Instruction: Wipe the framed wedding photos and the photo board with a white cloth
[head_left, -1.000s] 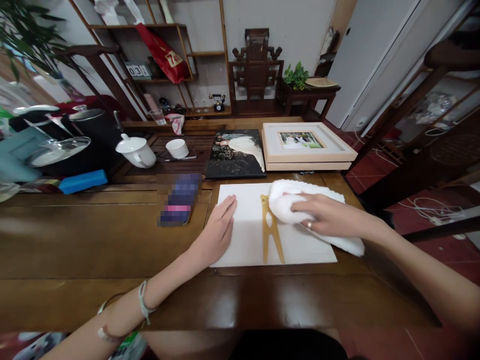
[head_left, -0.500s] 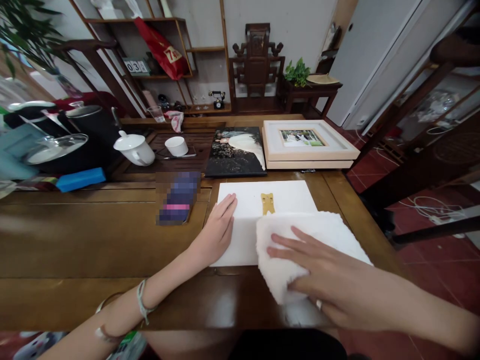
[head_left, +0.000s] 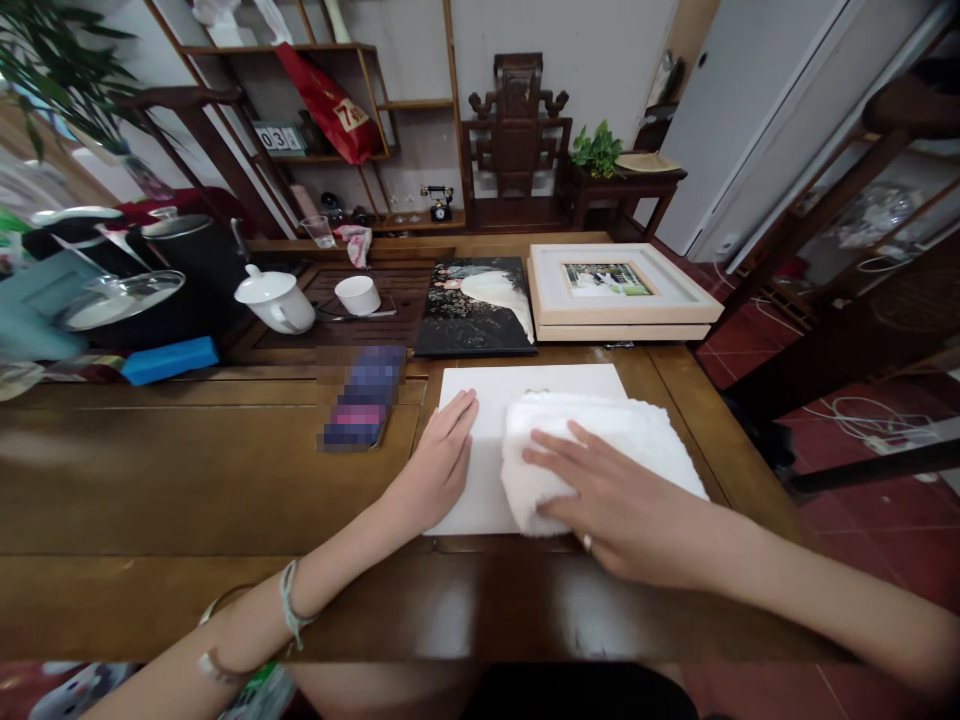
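A white panel point(head_left: 486, 480) lies flat on the wooden table in front of me. My left hand point(head_left: 447, 455) rests on its left edge, fingers stretched out and lying flat. A fluffy white cloth point(head_left: 630, 425) covers much of the panel's right side. My right hand point(head_left: 592, 490) grips the cloth against the panel, its fingers spread over the top and the thumb by the near edge. Only a sliver of the gold-coloured metal hanger shows past the cloth's far edge; the rest is hidden.
Behind the panel lie a dark photo print point(head_left: 476, 305) and stacked light-wood picture frames point(head_left: 622, 290). A phone point(head_left: 364, 395), blurred out, is left of my left hand. Farther left are a white cup point(head_left: 358, 295), a lidded white bowl point(head_left: 276, 300) and a blue box point(head_left: 171, 360).
My right hand has moved the cloth away from me and slightly left, onto the panel and over the gold-coloured hanger. My left hand has stayed on the panel's edge.
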